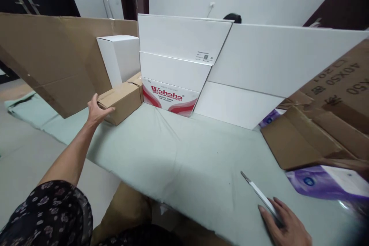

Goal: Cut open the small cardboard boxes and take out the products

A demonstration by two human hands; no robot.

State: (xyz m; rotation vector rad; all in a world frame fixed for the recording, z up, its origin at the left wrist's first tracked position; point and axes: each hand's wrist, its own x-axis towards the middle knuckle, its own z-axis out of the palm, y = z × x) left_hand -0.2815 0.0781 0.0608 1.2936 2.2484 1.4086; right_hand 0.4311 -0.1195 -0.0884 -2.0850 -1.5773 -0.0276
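Observation:
My left hand (98,112) reaches out to a long brown cardboard box (127,102) and grips its near end, thumb on one side and fingers over the far edge. The box lies on the pale green cloth, its far end against white cardboard. Low on the right, my right hand (284,223) closes around the handle of a slim white craft knife (259,194). The knife's metal tip points away from me, to the upper left, just over or on the cloth; I cannot tell which. Part of the handle is hidden by my fingers.
White cardboard panels (245,57), one printed with red lettering (168,94), stand along the back. A white box (123,55) and a large brown cardboard sheet (57,61) stand left. Brown cartons (302,138) and a purple-and-white pack (319,180) lie right. The cloth-covered table (184,153) ends before my lap.

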